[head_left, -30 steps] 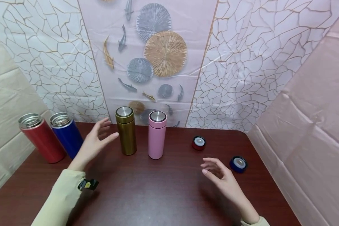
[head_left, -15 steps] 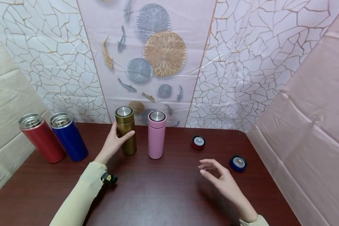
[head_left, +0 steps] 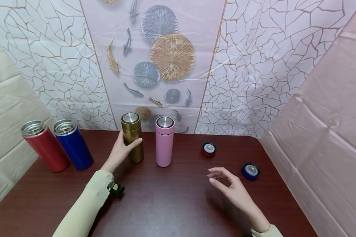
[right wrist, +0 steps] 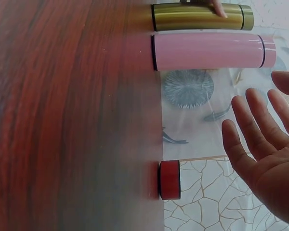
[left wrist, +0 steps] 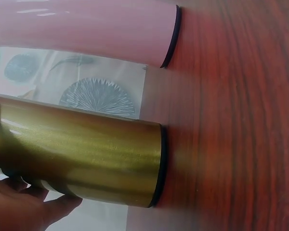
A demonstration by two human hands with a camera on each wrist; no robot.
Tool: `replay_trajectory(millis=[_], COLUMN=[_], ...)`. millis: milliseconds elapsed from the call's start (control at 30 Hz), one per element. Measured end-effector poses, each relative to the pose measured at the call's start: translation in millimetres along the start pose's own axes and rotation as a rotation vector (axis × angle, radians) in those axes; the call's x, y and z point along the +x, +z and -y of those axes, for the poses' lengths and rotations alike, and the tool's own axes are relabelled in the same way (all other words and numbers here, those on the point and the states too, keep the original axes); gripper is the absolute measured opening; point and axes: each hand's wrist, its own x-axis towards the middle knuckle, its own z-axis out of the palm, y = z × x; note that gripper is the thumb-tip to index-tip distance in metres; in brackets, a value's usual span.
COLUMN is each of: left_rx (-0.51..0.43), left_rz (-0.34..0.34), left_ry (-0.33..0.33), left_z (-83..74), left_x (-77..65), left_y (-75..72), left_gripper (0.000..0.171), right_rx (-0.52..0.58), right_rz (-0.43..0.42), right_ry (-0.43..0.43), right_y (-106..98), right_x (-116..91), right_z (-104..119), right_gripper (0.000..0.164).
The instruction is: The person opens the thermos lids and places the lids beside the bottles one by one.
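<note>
Standing upright on the tabletop (head_left: 166, 204), the gold bottle (head_left: 133, 134) is held by the left hand (head_left: 118, 152), whose grip is wrapped round its body below the lid, thumb across the near side and other fingers on the far side. The pink bottle (head_left: 164, 146) stands just to its right, lid on as well. Over to the left, near each other, are a red bottle (head_left: 49, 149) and a blue bottle (head_left: 77, 148), both with bare metal mouths. The right hand (head_left: 232, 189) hovers over the right part of the tabletop, its grip released and fingers loosely bent, with the blue cap (head_left: 250, 171) near it and the red cap (head_left: 209, 150) farther back.
</note>
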Motion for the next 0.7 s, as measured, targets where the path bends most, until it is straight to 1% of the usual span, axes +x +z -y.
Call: replay_trajectory(millis=[133,333,533,700], left_rx=[0.010,0.020,0.027,0.026], left_rz=[0.003,0.024,0.037,0.055], left_ry=[0.008,-0.019,-0.022,0.000], left_z=[-1.1,-5.5,-7.7,-10.1], left_x=[-4.7,-15.0,-30.4,-44.5], left_y=[-0.9,-2.8,-4.5,-4.7], left_gripper=[0.090,0.089,0.088,0.086], right_rx=[0.002,0.003,0.004,0.002], right_rz=[0.005,0.010,0.013,0.010], right_ry=[-0.008,-0.019,-0.022,-0.021], right_y=[0.8,2.4,4.2,4.2], right_x=[0.5,1.3,0.9,0.1], right_z=[0.3,1.1,1.2,1.9], right_gripper=[0.027,0.026,0.026,0.026])
